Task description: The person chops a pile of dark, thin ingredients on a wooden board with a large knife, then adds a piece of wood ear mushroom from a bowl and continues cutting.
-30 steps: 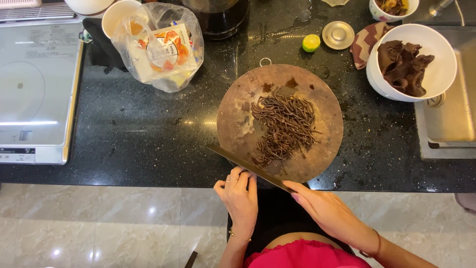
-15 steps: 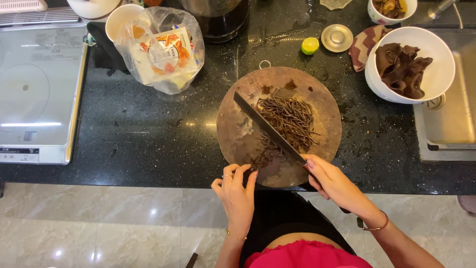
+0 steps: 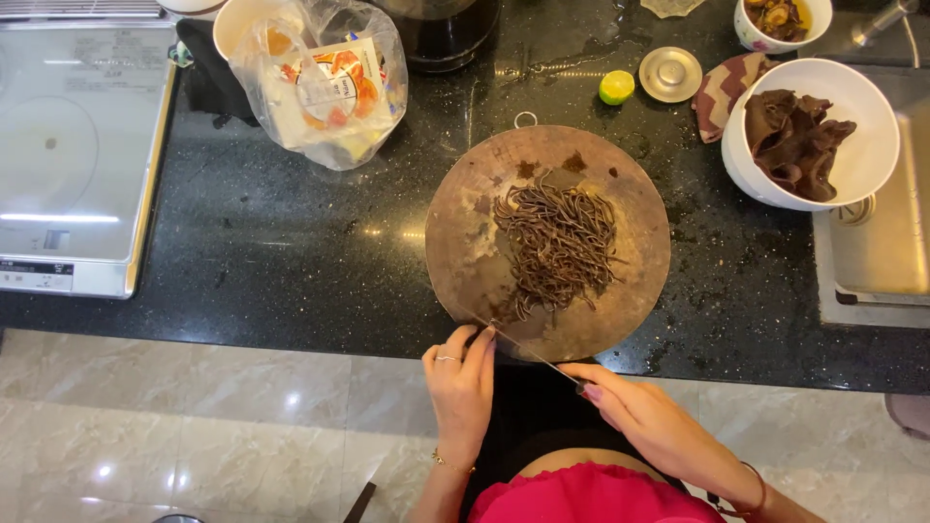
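A round wooden cutting board (image 3: pixel 465 232) lies on the black stone counter, with a pile of brown shredded strips (image 3: pixel 560 244) in its middle. My right hand (image 3: pixel 635 412) grips the handle of a knife (image 3: pixel 518 346), whose thin blade lies along the board's near edge. My left hand (image 3: pixel 462 387) is at the near edge of the board, fingertips touching the blade near its tip. Both hands hang over the counter's front edge.
A white bowl (image 3: pixel 877 145) of dark mushroom pieces stands at the right beside a steel sink (image 3: pixel 877 257). A plastic bag of packets (image 3: pixel 325 87) lies at back left, next to a white induction cooker (image 3: pixel 73 145). A lime half (image 3: pixel 616 87) and a metal lid (image 3: pixel 669 74) sit behind the board.
The knife has swung from lying across the pile of strips back to the board's near edge. My left hand has moved to the blade.
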